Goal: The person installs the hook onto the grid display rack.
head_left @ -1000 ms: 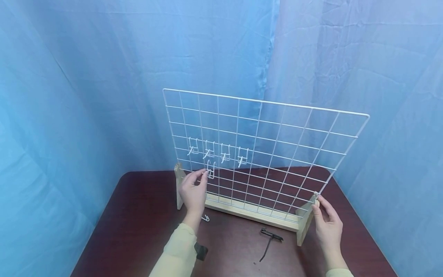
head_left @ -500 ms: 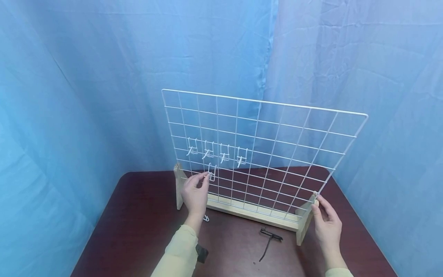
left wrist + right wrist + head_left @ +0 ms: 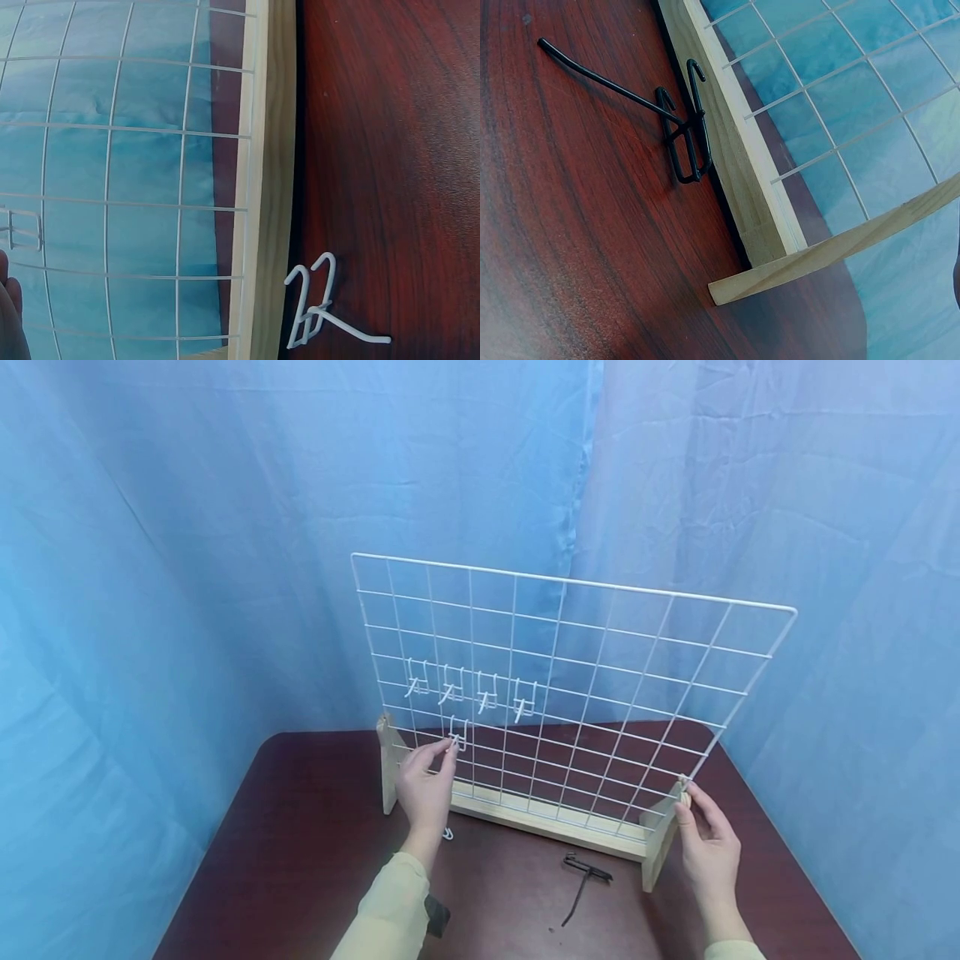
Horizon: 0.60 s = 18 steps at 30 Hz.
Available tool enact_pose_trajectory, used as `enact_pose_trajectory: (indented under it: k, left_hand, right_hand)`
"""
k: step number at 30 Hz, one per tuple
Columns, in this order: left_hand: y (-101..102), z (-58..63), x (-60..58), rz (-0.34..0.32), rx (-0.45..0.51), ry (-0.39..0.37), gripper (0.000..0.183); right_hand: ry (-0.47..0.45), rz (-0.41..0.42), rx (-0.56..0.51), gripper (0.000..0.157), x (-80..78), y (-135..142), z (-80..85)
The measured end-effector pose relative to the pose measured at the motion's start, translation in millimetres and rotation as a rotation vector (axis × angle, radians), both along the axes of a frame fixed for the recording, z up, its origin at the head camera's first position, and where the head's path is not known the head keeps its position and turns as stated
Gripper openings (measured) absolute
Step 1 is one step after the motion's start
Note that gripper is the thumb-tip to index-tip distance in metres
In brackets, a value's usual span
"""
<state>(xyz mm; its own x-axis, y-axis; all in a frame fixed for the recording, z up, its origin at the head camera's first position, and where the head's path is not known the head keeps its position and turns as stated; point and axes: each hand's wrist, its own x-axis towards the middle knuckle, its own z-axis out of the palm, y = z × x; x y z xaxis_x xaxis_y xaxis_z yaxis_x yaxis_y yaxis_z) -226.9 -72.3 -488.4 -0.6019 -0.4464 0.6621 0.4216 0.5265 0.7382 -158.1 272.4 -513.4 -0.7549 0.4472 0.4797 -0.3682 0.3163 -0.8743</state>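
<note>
A white wire grid panel [image 3: 566,579] stands upright in a wooden stand [image 3: 540,825]. Several white hooks hang in a row on its left half, among them a rightmost hook [image 3: 524,700]. My left hand [image 3: 424,785] pinches another white hook [image 3: 459,737] by its prong, its two bent tips up at a wire below that row. In the left wrist view this hook [image 3: 25,229] shows at the left edge, beside fingers [image 3: 12,292]. My right hand [image 3: 711,852] grips the top of the stand's right upright [image 3: 660,843] between thumb and fingers.
A loose white hook [image 3: 315,307] lies on the dark red table [image 3: 315,835], close to the stand's base. A black hook [image 3: 587,870] lies in front of the stand on the right. Something dark [image 3: 437,917] is partly behind the left sleeve. Blue curtains [image 3: 480,460] surround the table.
The left hand has moved slightly right and down with the hook, whose bent tips now sit lower against the grid. The right hand stays on the upright.
</note>
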Motion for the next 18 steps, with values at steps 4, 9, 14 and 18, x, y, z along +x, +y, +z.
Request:
enact_pose_trajectory:
  k: [4,9,14,18]
  left_hand:
    - [0,-3.3,1.1,-0.002,-0.022,-0.015,0.014]
    - [-1,-10.4,3.0,-0.007,-0.021,-0.046,0.016]
    - [-3,-19.5,5.4,-0.002,-0.022,-0.067,0.017]
    - [-6,-26.3,8.0,-0.01,-0.023,-0.086,0.018]
  right_hand:
    - [0.009,0.002,-0.012,0.038,1.2,-2,3.6]
    - [0.016,0.006,-0.023,0.038,0.6,-2,2.9]
    - [0.011,-0.005,0.004,0.036,1.0,-3,3.8]
    - [0.005,-0.009,0.007,0.036,1.6,-4,5.4]
